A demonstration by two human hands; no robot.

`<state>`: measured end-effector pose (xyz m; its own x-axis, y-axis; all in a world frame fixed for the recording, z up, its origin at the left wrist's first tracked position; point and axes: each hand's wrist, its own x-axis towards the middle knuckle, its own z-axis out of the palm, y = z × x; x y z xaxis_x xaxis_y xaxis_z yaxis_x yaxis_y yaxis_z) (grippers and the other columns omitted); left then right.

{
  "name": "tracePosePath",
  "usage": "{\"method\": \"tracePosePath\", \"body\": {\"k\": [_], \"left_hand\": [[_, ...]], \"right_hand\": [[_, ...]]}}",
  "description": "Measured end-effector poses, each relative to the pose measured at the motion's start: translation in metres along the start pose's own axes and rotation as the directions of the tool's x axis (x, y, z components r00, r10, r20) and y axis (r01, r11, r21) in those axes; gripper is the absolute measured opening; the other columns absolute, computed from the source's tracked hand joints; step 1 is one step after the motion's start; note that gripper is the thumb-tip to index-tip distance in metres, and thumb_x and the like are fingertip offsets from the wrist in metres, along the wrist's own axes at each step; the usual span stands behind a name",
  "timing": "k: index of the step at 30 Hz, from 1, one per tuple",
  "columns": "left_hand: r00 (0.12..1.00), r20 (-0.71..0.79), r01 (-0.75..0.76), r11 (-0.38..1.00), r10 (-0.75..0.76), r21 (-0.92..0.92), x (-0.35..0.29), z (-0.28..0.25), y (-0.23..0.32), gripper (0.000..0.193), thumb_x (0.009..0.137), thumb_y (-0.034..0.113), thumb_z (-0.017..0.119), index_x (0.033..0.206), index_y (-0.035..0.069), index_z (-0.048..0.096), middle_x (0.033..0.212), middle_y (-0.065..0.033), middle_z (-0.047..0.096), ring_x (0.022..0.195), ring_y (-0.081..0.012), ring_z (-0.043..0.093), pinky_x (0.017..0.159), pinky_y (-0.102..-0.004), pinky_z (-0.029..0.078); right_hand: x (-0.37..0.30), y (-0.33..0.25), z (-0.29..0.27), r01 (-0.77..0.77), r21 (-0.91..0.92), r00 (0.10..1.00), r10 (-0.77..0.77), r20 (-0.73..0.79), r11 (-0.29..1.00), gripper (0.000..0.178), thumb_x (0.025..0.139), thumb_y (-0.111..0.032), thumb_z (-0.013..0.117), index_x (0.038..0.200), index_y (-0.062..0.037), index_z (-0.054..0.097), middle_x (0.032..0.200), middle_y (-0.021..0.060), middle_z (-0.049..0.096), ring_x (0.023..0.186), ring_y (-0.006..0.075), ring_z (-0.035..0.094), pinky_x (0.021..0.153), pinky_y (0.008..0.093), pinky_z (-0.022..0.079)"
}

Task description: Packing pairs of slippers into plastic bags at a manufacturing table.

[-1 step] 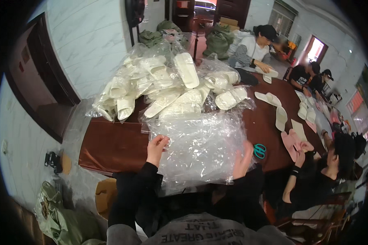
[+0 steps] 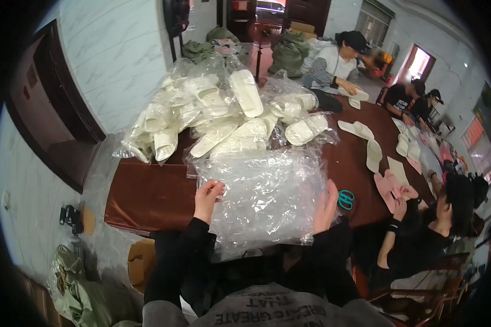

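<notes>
A stack of clear plastic bags (image 2: 267,196) lies on the dark red-brown table (image 2: 147,196) right in front of me. My left hand (image 2: 206,199) pinches the stack's left edge, its fingers closed on the film. My right hand (image 2: 326,206) presses against the right edge of the same stack, partly seen through the plastic. Behind the stack rises a heap of white slippers sealed in clear bags (image 2: 223,117).
Loose white slippers (image 2: 365,139) and pink ones (image 2: 393,188) lie on the table's right side, with teal scissors (image 2: 345,199) near my right hand. Several other people work along the right and far edges. A cardboard box (image 2: 142,261) and green sacks (image 2: 76,294) sit on the floor at left.
</notes>
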<state>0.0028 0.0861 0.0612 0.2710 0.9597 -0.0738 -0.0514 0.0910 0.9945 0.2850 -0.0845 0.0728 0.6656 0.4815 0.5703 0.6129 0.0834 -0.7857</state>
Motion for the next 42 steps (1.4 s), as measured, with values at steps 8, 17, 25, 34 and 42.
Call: {"method": "tracePosePath", "body": {"k": [8, 17, 25, 34, 42], "left_hand": [[0.995, -0.069, 0.051, 0.973, -0.068, -0.224, -0.009, 0.01, 0.019, 0.014, 0.095, 0.022, 0.058, 0.095, 0.009, 0.063, 0.082, -0.0002, 0.062, 0.071, -0.009, 0.06, 0.067, -0.0273, 0.052], [0.983, -0.159, 0.063, 0.987, -0.087, -0.145, 0.033, 0.001, 0.006, 0.026, 0.097, 0.029, 0.053, 0.11, 0.008, 0.059, 0.079, -0.0032, 0.061, 0.062, -0.0138, 0.06, 0.05, -0.0255, 0.046], [0.995, -0.042, 0.079, 0.978, -0.089, -0.19, 0.012, -0.021, -0.008, 0.013, 0.099, 0.019, 0.047, 0.104, 0.01, 0.055, 0.079, 0.0008, 0.056, 0.062, -0.0099, 0.055, 0.05, -0.0234, 0.043], [0.982, -0.185, -0.027, 0.96, -0.026, -0.279, 0.03, -0.028, -0.018, 0.01, 0.098, 0.015, 0.049, 0.096, 0.009, 0.057, 0.07, -0.0012, 0.055, 0.048, -0.0094, 0.053, 0.041, -0.0229, 0.043], [0.845, -0.234, -0.271, 0.763, 0.48, 0.587, 0.04, -0.012, -0.047, 0.045, 0.095, 0.023, 0.055, 0.137, 0.012, 0.042, 0.125, -0.0174, 0.051, 0.115, -0.0293, 0.048, 0.096, -0.049, 0.038]], "right_hand": [[0.026, 0.004, -0.008, -0.225, 0.125, 0.972, 0.214, 0.096, 0.966, 0.022, 0.094, -0.021, 0.057, 0.093, 0.0002, 0.061, 0.076, 0.008, 0.062, 0.07, 0.0141, 0.055, 0.065, 0.0307, 0.045], [0.012, 0.0, 0.025, -0.131, -0.122, 0.991, 0.134, 0.017, 0.984, 0.023, 0.093, -0.026, 0.06, 0.086, -0.0038, 0.058, 0.06, 0.0088, 0.056, 0.053, 0.0175, 0.054, 0.053, 0.0339, 0.042], [0.048, 0.054, 0.024, -0.607, 0.403, 0.742, 0.306, 0.596, 0.685, 0.026, 0.096, -0.024, 0.052, 0.113, -0.0047, 0.058, 0.092, 0.0066, 0.066, 0.09, 0.0138, 0.06, 0.077, 0.0271, 0.046], [0.045, 0.06, 0.031, -0.537, 0.123, 0.662, 0.326, 0.675, 0.835, 0.017, 0.092, -0.018, 0.059, 0.099, -0.0029, 0.065, 0.073, 0.001, 0.062, 0.067, 0.0075, 0.057, 0.057, 0.0248, 0.044], [0.018, 0.098, 0.038, -0.36, -0.167, 0.891, 0.391, 0.231, 0.918, 0.025, 0.09, -0.023, 0.06, 0.077, -0.0008, 0.061, 0.054, 0.0079, 0.055, 0.045, 0.0174, 0.055, 0.044, 0.0336, 0.04]]}}
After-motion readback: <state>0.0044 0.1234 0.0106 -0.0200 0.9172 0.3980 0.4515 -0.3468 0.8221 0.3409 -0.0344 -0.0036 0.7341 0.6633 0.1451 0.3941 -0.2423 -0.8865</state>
